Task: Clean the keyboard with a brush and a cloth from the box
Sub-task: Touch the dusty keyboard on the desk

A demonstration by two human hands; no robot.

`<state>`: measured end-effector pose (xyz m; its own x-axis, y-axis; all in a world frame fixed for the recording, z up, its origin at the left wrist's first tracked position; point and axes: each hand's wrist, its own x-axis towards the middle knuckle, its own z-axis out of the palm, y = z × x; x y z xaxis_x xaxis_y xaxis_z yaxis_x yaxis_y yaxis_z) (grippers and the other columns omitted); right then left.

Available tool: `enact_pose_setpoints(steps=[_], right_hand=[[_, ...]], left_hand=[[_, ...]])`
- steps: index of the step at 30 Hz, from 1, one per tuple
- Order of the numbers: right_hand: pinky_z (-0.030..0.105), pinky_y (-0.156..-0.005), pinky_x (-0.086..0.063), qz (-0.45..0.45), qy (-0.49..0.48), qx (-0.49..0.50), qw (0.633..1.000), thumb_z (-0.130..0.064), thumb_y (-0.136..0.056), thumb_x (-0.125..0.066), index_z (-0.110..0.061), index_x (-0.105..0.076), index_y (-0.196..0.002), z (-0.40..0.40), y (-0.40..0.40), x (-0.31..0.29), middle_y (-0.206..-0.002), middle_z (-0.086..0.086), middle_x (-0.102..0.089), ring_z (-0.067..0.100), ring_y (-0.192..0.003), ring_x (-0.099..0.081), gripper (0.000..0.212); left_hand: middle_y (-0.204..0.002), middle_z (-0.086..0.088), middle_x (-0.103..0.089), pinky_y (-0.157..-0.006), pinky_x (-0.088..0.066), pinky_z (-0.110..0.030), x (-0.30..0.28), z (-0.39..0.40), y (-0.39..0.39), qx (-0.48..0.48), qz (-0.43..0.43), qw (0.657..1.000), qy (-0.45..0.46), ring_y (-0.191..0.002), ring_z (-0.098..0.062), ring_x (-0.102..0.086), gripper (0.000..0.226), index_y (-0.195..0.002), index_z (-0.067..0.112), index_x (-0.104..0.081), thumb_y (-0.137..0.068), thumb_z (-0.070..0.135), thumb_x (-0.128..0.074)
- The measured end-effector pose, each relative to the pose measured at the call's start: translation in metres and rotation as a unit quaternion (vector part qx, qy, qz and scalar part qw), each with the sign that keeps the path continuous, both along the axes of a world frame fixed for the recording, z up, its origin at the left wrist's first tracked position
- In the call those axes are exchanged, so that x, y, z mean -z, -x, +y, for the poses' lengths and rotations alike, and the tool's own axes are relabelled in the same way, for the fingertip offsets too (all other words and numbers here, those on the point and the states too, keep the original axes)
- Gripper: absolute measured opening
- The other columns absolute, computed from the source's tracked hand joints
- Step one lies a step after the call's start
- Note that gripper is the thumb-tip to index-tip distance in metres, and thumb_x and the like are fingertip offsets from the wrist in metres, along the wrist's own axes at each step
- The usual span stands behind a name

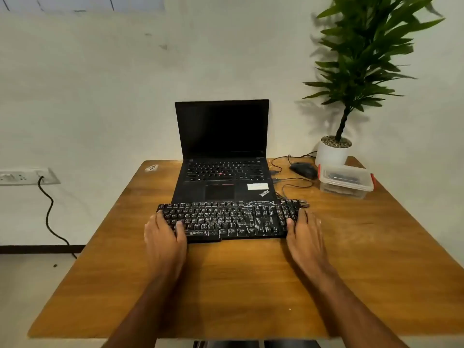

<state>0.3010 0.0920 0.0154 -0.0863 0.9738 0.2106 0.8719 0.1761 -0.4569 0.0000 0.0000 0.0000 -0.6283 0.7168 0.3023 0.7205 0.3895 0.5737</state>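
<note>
The black keyboard (229,219) lies across the middle of the wooden table (226,285), its keys streaked and speckled with white dust, heaviest toward its right half, and its far edge sits just in front of the open laptop (222,156). The left hand (164,237) holds the keyboard's left end, the thumb laid over the keys near the front corner and the fingers wrapped round the edge. The right hand (305,232) holds the right end in the same way, thumb on the keys by the number pad, fingers curled down the outer side. Both forearms reach in from the near edge of the table. The laptop's screen is dark, and a white sticker shows on its palm rest to the right of the touchpad. To the right of the laptop a black mouse (303,170) rests on the table, its thin cables looping toward the laptop and the keyboard's far right corner. Just beside the mouse, at the table's right rear, stands a clear plastic box (346,180) with red clips and its lid on; dark items show inside, but what they are cannot be told. Behind it a green plant in a white pot (331,153) stands against the pale wall. On the wall to the left, a socket plate (27,176) has 1 black cord hanging from it to the floor.
</note>
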Motion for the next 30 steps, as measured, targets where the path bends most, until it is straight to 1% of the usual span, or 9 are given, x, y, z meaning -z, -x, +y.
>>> enact_pose_setpoints(steps=[6, 9, 11, 17, 21, 23, 26, 28, 30], right_hand=[[0.037, -0.102, -0.043, 0.045, -0.011, 0.015, 0.999, -0.021, -0.103, -0.046, 0.001, -0.051, -0.131, 0.01, 0.0, 0.001, -0.122, 0.012, -0.056, 0.022, -0.114, -0.05, 0.035], [0.035, -0.097, -0.04, 0.043, -0.004, 0.026, 0.999, -0.021, -0.104, -0.045, 0.0, -0.056, -0.124, 0.017, 0.0, 0.004, -0.119, 0.013, -0.058, 0.024, -0.113, -0.049, 0.031], [0.036, -0.097, -0.038, 0.046, 0.006, 0.03, 0.998, -0.02, -0.104, -0.046, -0.001, -0.057, -0.12, 0.02, 0.002, 0.004, -0.119, 0.013, -0.058, 0.025, -0.115, -0.046, 0.027], [0.043, -0.102, -0.038, 0.054, 0.001, 0.04, 0.998, -0.013, -0.101, -0.05, 0.003, -0.053, -0.132, 0.017, 0.005, 0.009, -0.127, 0.018, -0.054, 0.028, -0.123, -0.039, 0.034], [0.043, -0.098, -0.041, 0.067, -0.006, 0.051, 0.996, -0.012, -0.101, -0.05, 0.002, -0.051, -0.134, 0.009, 0.001, 0.01, -0.127, 0.018, -0.053, 0.028, -0.12, -0.038, 0.036], [0.042, -0.097, -0.04, 0.073, -0.01, 0.05, 0.996, -0.012, -0.102, -0.049, 0.002, -0.047, -0.139, 0.003, -0.004, 0.008, -0.129, 0.019, -0.053, 0.028, -0.12, -0.038, 0.04], [0.04, -0.097, -0.039, 0.079, -0.017, 0.045, 0.996, -0.013, -0.102, -0.048, 0.002, -0.042, -0.144, -0.008, -0.012, 0.004, -0.132, 0.019, -0.051, 0.03, -0.125, -0.036, 0.044], [0.041, -0.098, -0.037, 0.072, -0.018, 0.045, 0.996, -0.013, -0.103, -0.047, 0.002, -0.042, -0.143, -0.017, -0.02, 0.005, -0.132, 0.02, -0.051, 0.033, -0.127, -0.035, 0.044], [0.041, -0.101, -0.034, 0.062, -0.022, 0.044, 0.997, -0.014, -0.103, -0.047, 0.003, -0.042, -0.143, -0.026, -0.028, 0.007, -0.132, 0.021, -0.052, 0.035, -0.129, -0.036, 0.044]], left_hand=[[-0.138, -0.028, -0.052, -0.112, -0.039, -0.058, -0.001, 0.005, 0.01, -0.065, -0.093, 0.993, 0.013, -0.13, -0.044, -0.048, 0.057, -0.141, -0.009, -0.043, -0.101, 0.027, -0.06], [-0.127, -0.025, -0.057, -0.103, -0.044, -0.06, 0.003, 0.008, 0.018, -0.072, -0.11, 0.991, 0.012, -0.12, -0.043, -0.053, 0.048, -0.131, -0.007, -0.05, -0.099, 0.027, -0.061], [-0.126, -0.024, -0.058, -0.101, -0.045, -0.061, 0.002, 0.011, 0.021, -0.069, -0.123, 0.99, 0.001, -0.118, -0.042, -0.054, 0.046, -0.13, -0.006, -0.051, -0.099, 0.027, -0.061], [-0.137, -0.025, -0.054, -0.106, -0.043, -0.061, -0.003, 0.011, 0.022, -0.074, -0.161, 0.984, -0.025, -0.125, -0.041, -0.052, 0.057, -0.137, -0.008, -0.048, -0.097, 0.029, -0.065], [-0.142, -0.024, -0.051, -0.109, -0.04, -0.06, -0.009, 0.006, 0.016, -0.074, -0.173, 0.981, -0.038, -0.129, -0.041, -0.05, 0.063, -0.142, -0.007, -0.045, -0.096, 0.028, -0.067], [-0.14, -0.022, -0.052, -0.109, -0.041, -0.059, -0.012, 0.0, 0.012, -0.068, -0.177, 0.981, -0.051, -0.127, -0.039, -0.051, 0.061, -0.141, -0.007, -0.046, -0.096, 0.027, -0.067], [-0.128, -0.017, -0.055, -0.104, -0.043, -0.052, -0.015, -0.013, 0.006, -0.063, -0.185, 0.978, -0.072, -0.114, -0.029, -0.05, 0.049, -0.133, -0.004, -0.051, -0.096, 0.025, -0.067], [-0.128, -0.014, -0.052, -0.102, -0.041, -0.048, -0.017, -0.023, -0.001, -0.056, -0.196, 0.976, -0.078, -0.11, -0.022, -0.046, 0.05, -0.135, -0.002, -0.051, -0.096, 0.024, -0.067], [-0.127, -0.008, -0.051, -0.101, -0.042, -0.048, -0.015, -0.035, -0.008, -0.046, -0.209, 0.973, -0.081, -0.112, -0.022, -0.046, 0.053, -0.139, 0.001, -0.049, -0.096, 0.026, -0.066]])
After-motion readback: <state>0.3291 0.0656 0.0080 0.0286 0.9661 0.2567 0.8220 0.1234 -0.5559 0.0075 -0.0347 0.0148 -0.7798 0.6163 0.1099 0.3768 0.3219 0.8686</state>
